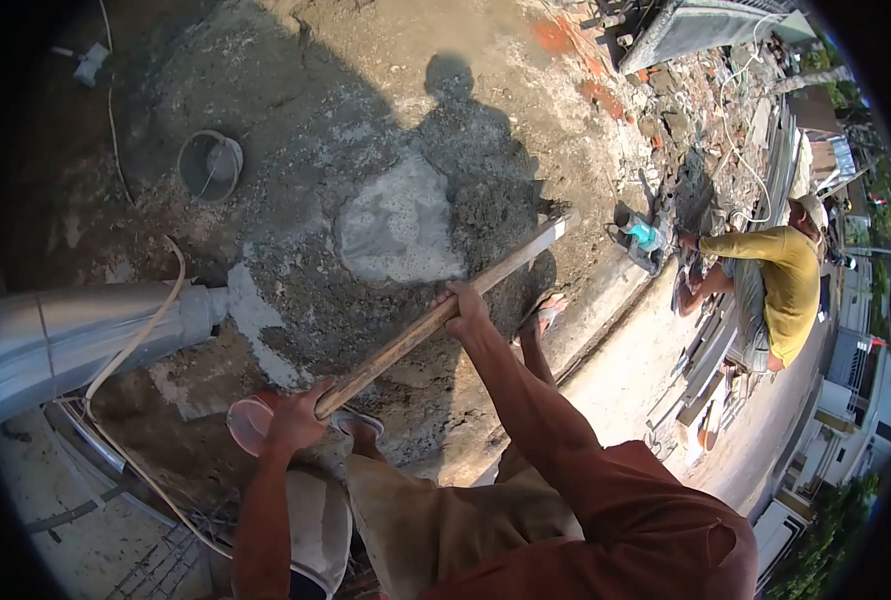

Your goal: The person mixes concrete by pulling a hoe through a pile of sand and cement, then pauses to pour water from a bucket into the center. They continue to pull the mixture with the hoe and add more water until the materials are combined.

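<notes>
A long wooden pole slants across the middle, its far end pale and greyish. My left hand is wrapped round its near end, and my right hand grips it about halfway along. Beside my left hand shows a pinkish round container, partly covered by that hand. Beyond the pole lies a pool of wet grey mix in rough grey mortar on the ground. My feet in sandals stand on either side of the pole.
A bucket stands upper left; a pale bucket is by my leg. A large grey metal cylinder and hose lie left. At right, a co-worker in yellow crouches with a teal power tool near rubble and planks.
</notes>
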### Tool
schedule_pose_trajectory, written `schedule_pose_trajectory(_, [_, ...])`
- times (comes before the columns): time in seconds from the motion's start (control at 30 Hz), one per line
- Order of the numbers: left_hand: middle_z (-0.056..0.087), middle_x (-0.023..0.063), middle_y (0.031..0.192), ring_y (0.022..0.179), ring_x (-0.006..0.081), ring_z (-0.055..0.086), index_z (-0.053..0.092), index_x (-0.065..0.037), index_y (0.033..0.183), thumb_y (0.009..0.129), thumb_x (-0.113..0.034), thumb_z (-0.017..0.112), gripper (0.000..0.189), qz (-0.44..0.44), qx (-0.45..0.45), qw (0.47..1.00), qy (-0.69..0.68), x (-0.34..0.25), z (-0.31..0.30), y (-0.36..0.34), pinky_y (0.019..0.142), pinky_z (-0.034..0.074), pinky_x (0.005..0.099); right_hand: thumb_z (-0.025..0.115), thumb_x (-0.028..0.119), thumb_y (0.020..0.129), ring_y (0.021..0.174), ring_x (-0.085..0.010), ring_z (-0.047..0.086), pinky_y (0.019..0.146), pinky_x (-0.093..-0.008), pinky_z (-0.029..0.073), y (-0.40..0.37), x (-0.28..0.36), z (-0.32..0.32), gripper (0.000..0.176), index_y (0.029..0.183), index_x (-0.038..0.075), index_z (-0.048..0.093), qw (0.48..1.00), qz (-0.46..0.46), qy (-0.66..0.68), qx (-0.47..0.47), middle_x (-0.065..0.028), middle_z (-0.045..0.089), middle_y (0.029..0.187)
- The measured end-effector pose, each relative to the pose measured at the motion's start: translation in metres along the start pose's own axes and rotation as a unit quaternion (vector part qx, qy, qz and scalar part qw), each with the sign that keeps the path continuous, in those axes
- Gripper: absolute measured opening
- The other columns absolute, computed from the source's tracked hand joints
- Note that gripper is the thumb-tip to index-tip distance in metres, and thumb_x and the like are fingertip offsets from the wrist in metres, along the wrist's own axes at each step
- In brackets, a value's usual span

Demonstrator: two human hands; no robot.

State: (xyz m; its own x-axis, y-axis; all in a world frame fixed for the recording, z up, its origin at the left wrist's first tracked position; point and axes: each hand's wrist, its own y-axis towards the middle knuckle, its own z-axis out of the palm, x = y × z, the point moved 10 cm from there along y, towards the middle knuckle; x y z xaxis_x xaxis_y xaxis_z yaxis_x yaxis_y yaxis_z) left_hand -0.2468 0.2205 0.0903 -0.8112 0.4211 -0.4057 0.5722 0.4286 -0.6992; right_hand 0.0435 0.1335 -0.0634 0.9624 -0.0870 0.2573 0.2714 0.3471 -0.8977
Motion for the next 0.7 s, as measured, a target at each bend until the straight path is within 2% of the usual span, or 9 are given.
schedule_pose_trajectory(0.07, [0.065, 0.0199, 0.102, 0.093, 0.0370, 0.063, 0.045, -0.015, 0.134, 0.071, -0.014, 0.066, 0.066, 0.003, 0.015, 0.999, 0.034, 0.029, 0.052, -0.016, 0.082, 0.050, 0.0441, 0.057, 0.006, 0.086, 0.059, -0.0213, 0.050, 0.064, -0.0409, 0.049, -0.033, -0.010, -0.025, 0.015, 0.075, 0.006, 0.047, 0.999, -0.018, 0.024, -0.026, -0.0068, 0.046, 0.065])
schedule_pose_trajectory(0.13, [0.066, 0.0181, 0.099, 0.092, 0.0363, 0.063, 0.052, -0.015, 0.128, 0.068, -0.012, 0.065, 0.061, 0.036, -0.067, 0.997, 0.008, 0.038, 0.063, -0.021, 0.081, 0.050, 0.0450, 0.058, 0.006, 0.086, 0.059, -0.0213, 0.050, 0.062, -0.0397, 0.049, -0.062, -0.007, -0.042, 0.013, 0.076, 0.005, 0.048, 0.998, -0.046, 0.021, -0.020, -0.0070, 0.046, 0.065])
schedule_pose_trajectory(0.17, [0.066, 0.0181, 0.099, 0.092, 0.0363, 0.063, 0.052, -0.015, 0.128, 0.068, -0.012, 0.065, 0.061, 0.046, -0.062, 0.997, 0.010, 0.038, 0.075, -0.030, 0.081, 0.050, 0.0450, 0.058, 0.006, 0.085, 0.059, -0.0213, 0.051, 0.060, -0.0386, 0.048, -0.078, -0.008, -0.051, 0.012, 0.077, 0.005, 0.049, 0.998, -0.060, 0.012, -0.010, -0.0072, 0.046, 0.065])
schedule_pose_trajectory(0.33, [0.067, 0.0174, 0.097, 0.089, 0.0356, 0.063, 0.059, -0.016, 0.119, 0.066, -0.013, 0.066, 0.054, 0.039, -0.033, 0.995, -0.084, -0.007, 0.114, -0.061, 0.078, 0.050, 0.0456, 0.058, 0.007, 0.085, 0.060, -0.0238, 0.052, 0.061, -0.0404, 0.049, -0.114, 0.010, -0.114, 0.013, 0.075, 0.003, 0.049, 0.997, -0.076, -0.029, -0.011, -0.0085, 0.047, 0.065])
schedule_pose_trajectory(0.37, [0.067, 0.0173, 0.096, 0.088, 0.0358, 0.063, 0.059, -0.016, 0.119, 0.067, -0.014, 0.066, 0.053, 0.042, -0.022, 0.994, -0.093, -0.019, 0.135, -0.060, 0.077, 0.050, 0.0455, 0.058, 0.010, 0.084, 0.059, -0.0231, 0.051, 0.065, -0.0404, 0.048, -0.113, 0.026, -0.133, 0.017, 0.071, 0.005, 0.049, 0.992, -0.093, -0.062, -0.056, -0.0088, 0.047, 0.062])
schedule_pose_trajectory(0.5, [0.066, 0.0181, 0.094, 0.085, 0.0374, 0.063, 0.056, -0.015, 0.123, 0.072, -0.019, 0.066, 0.052, 0.063, 0.016, 0.982, -0.176, -0.123, 0.208, -0.020, 0.075, 0.050, 0.0464, 0.059, 0.011, 0.083, 0.047, -0.0218, 0.049, 0.049, -0.0376, 0.048, -0.073, 0.128, -0.205, 0.015, 0.071, 0.004, 0.053, 0.945, -0.133, -0.234, -0.184, -0.0077, 0.048, 0.056])
schedule_pose_trajectory(0.53, [0.066, 0.0185, 0.094, 0.085, 0.0380, 0.063, 0.053, -0.015, 0.126, 0.074, -0.019, 0.066, 0.054, 0.072, 0.009, 0.975, -0.210, -0.156, 0.224, -0.007, 0.074, 0.050, 0.0466, 0.060, 0.012, 0.083, 0.044, -0.0226, 0.049, 0.044, -0.0377, 0.045, -0.059, 0.159, -0.213, 0.017, 0.069, 0.004, 0.053, 0.942, -0.174, -0.214, -0.189, -0.0079, 0.047, 0.053])
schedule_pose_trajectory(0.6, [0.065, 0.0206, 0.093, 0.085, 0.0404, 0.062, 0.050, -0.010, 0.125, 0.077, -0.021, 0.065, 0.051, 0.106, 0.035, 0.960, -0.255, -0.226, 0.238, 0.024, 0.074, 0.050, 0.0484, 0.059, 0.011, 0.083, 0.045, -0.0208, 0.049, 0.043, -0.0348, 0.043, -0.016, 0.217, -0.250, 0.015, 0.072, 0.005, 0.051, 0.920, -0.166, -0.292, -0.203, -0.0071, 0.047, 0.054])
schedule_pose_trajectory(0.7, [0.064, 0.0224, 0.091, 0.084, 0.0418, 0.063, 0.046, -0.004, 0.121, 0.081, -0.024, 0.065, 0.049, 0.088, 0.077, 0.967, -0.224, -0.286, 0.245, 0.057, 0.073, 0.050, 0.0490, 0.059, 0.005, 0.080, 0.045, -0.0224, 0.049, 0.042, -0.0361, 0.043, 0.022, 0.269, -0.270, 0.013, 0.072, 0.001, 0.049, 0.920, -0.166, -0.284, -0.211, -0.0087, 0.047, 0.057])
